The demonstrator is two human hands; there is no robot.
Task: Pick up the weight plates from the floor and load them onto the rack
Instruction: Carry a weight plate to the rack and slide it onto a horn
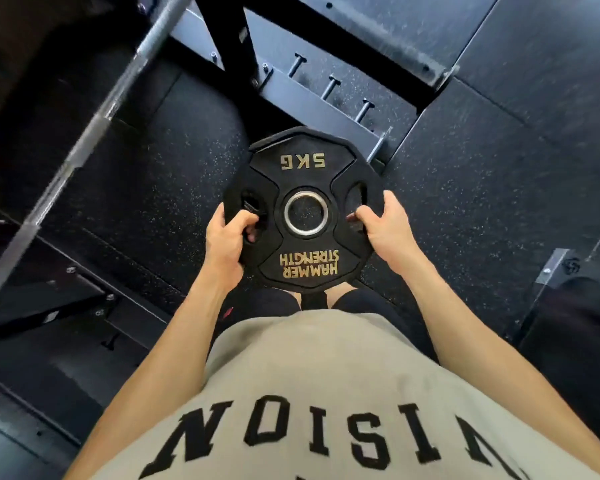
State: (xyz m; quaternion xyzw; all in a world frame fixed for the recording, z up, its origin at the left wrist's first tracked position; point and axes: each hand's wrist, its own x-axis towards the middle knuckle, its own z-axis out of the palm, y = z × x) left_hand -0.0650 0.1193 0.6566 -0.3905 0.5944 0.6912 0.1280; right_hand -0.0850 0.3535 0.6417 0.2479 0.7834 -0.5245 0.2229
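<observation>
A black 5 kg weight plate [303, 174] with gold lettering and a steel centre ring is held flat in front of my waist, above the floor. A second black plate edge shows just under its far rim. My left hand [226, 242] grips the plate's left side, fingers curled through the left grip slot. My right hand [383, 228] grips the right side, fingers hooked into the right slot. The rack's base [326, 109] with three short black pegs lies on the floor just beyond the plate.
A steel barbell [94, 133] runs diagonally across the left side. A black rack upright [232, 32] rises at the top centre. Black speckled rubber flooring [174, 161] lies below. Metal frame feet sit at the lower left and right.
</observation>
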